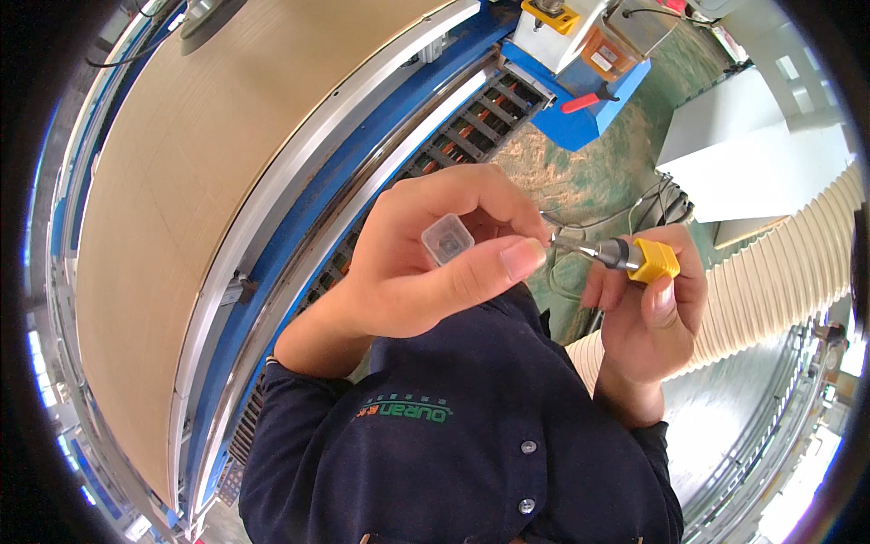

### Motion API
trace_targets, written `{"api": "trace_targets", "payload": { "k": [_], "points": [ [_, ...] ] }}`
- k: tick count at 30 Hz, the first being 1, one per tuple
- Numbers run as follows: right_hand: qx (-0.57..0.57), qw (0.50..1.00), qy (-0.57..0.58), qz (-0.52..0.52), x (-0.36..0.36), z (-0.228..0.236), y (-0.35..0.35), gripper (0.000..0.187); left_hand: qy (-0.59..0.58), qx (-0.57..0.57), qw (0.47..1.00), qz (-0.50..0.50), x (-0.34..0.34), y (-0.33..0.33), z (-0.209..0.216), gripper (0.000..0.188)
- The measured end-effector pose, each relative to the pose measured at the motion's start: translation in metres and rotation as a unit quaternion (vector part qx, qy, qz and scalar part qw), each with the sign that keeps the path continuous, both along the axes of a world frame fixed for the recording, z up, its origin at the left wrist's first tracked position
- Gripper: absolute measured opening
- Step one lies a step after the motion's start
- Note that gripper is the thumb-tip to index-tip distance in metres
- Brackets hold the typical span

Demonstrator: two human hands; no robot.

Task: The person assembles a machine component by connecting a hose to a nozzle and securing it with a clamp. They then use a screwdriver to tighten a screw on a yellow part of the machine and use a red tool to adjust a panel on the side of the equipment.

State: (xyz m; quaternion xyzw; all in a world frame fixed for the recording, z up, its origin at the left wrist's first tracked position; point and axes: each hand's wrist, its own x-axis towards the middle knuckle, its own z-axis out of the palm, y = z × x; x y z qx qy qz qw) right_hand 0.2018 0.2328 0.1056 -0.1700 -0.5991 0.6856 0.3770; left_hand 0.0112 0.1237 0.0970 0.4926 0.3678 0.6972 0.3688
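My left hand (453, 263) is curled around a small clear square plastic tube (448, 239), whose end shows above the palm. Its thumb and forefinger come together at the metal tip of a slim bit (580, 247); whether they touch the tip, I cannot tell. The bit has a dark collar (618, 254) and a yellow block-shaped end (654, 261). Closed on that yellow end is my right hand (660, 313), which holds the bit sideways, tip toward the left hand, in front of my dark shirt.
A long machine bed with a tan board (208, 136) runs along the left, edged by a blue and silver rail (362, 172) and a cable chain (471, 131). Farther off, a red-handled tool (591, 98) lies on a blue ledge. A ribbed hose (770, 272) curves at right.
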Motion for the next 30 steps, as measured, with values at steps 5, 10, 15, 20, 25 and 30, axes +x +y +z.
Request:
{"api": "trace_targets", "payload": {
  "k": [5, 10, 15, 20, 25, 30],
  "points": [
    [0.078, 0.995, -0.033, -0.043, 0.004, 0.005, -0.008, 0.049, 0.086, 0.014, 0.994, 0.071, 0.006, 0.001, 0.007, 0.020],
    [0.125, 0.990, -0.023, -0.055, 0.006, 0.005, -0.009, 0.048, 0.145, 0.066, 0.985, 0.066, 0.002, 0.005, 0.006, 0.019],
    [0.154, 0.985, -0.008, -0.074, 0.006, 0.001, -0.012, 0.050, 0.156, 0.099, 0.980, 0.076, 0.003, 0.008, 0.003, 0.019],
    [0.221, 0.974, 0.043, 0.002, 0.013, -0.004, 0.001, 0.040, 0.166, 0.118, 0.975, 0.093, 0.005, 0.007, 0.003, 0.020],
    [0.231, 0.971, 0.063, -0.007, 0.012, -0.008, 0.002, 0.038, 0.171, 0.129, 0.972, 0.099, 0.007, 0.007, 0.002, 0.021],
    [0.194, 0.979, 0.054, -0.008, 0.013, -0.005, -0.003, 0.037, 0.186, 0.131, 0.969, 0.100, 0.006, 0.007, 0.001, 0.021]
  ]
}}
